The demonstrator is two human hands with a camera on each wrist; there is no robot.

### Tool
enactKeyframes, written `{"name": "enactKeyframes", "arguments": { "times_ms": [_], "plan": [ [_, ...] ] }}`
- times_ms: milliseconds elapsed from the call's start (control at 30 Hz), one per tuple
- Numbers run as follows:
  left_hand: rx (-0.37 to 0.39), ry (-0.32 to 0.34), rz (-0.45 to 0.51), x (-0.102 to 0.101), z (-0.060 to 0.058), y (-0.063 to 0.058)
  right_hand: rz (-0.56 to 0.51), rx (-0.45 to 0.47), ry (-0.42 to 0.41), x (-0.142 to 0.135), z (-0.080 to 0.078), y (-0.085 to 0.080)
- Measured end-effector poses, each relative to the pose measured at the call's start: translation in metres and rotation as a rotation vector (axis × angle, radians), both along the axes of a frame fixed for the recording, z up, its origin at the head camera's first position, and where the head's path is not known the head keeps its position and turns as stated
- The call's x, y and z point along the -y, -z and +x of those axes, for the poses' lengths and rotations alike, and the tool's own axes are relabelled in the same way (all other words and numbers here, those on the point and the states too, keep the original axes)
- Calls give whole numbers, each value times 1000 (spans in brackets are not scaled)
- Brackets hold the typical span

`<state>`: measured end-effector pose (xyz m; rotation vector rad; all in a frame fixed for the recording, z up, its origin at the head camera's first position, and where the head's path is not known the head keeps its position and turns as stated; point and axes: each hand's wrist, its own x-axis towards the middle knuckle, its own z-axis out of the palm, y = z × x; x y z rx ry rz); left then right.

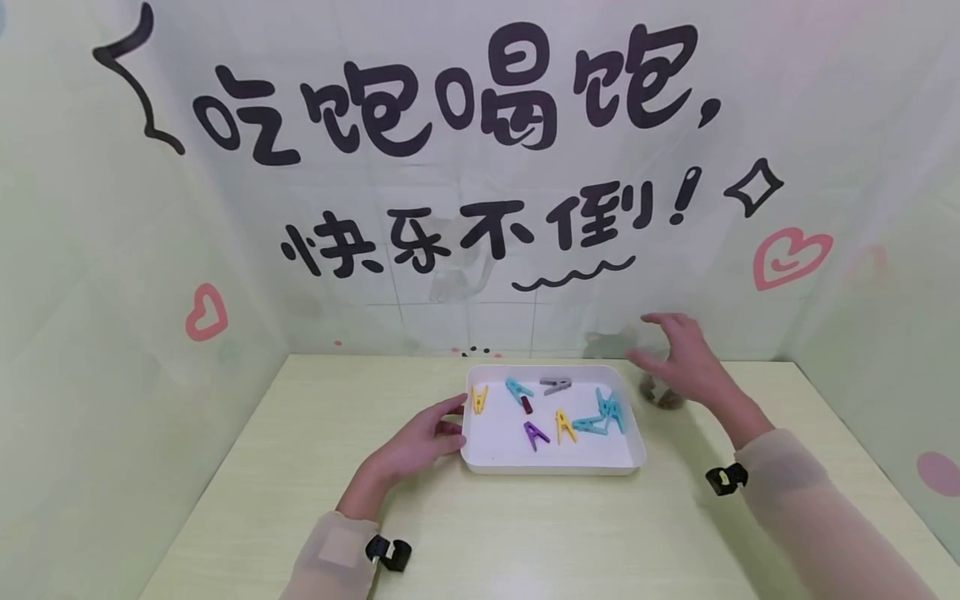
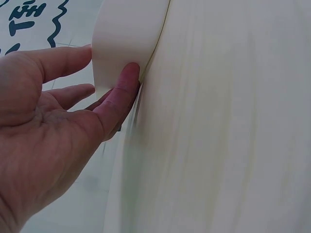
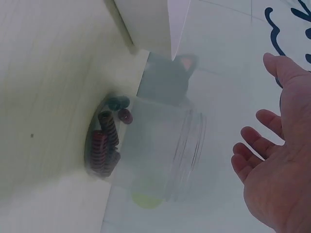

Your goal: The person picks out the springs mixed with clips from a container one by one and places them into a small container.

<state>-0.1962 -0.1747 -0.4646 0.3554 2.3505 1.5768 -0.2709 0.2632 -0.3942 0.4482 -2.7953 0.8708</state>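
Observation:
My left hand (image 1: pixel 412 450) touches the outer left wall of a shallow white tray (image 1: pixel 555 470) with its fingertips. Inside the tray lie several plastic clothespins: a yellow one (image 1: pixel 479 402) at the left, a purple one (image 1: pixel 536 436), another yellow one (image 1: pixel 566 427), a grey one (image 1: pixel 556 384), and teal ones (image 1: pixel 611 408) mostly at the right. A small dark red piece (image 1: pixel 526 405) lies among them. My right hand (image 1: pixel 688 360) hovers above an uncapped clear jar (image 3: pixel 155 145), fingers apart and holding nothing. Dark ribbed pieces (image 3: pixel 99 148) and small round ones sit at the jar's bottom.
The pale wooden table (image 1: pixel 480 533) meets a printed curtain (image 1: pixel 450 183) at its back edge, with curtain walls on both sides. The jar stands just right of the tray, close to that back edge.

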Motion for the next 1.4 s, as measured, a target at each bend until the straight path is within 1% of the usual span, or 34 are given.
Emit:
{"name": "enactKeyframes", "arguments": {
  "times_ms": [133, 333, 500, 733, 900, 1000, 1133, 1400],
  "plan": [
    [1, 6, -2, 1, 0, -1, 34, 17, -31, 12, -2, -4],
    [0, 10, -1, 1, 0, -1, 89, 67, -84, 30, -2, -10],
    [5, 17, 4, 1, 0, -3, 105, 97, -121, 45, -3, -11],
    [10, 21, 21, 2, 0, -4, 120, 103, -187, 66, -6, -11],
    [5, 20, 10, 2, 1, -3, 114, 130, -237, 80, -8, -8],
    [9, 18, 4, 1, 1, -1, 151, 121, -276, 88, -11, -4],
    [14, 9, 3, 1, 0, 0, 208, 133, -318, 98, -16, 1],
    [-2, 17, 1, 1, 0, 0, 282, 211, -372, 124, -20, 6]
  ]
}}
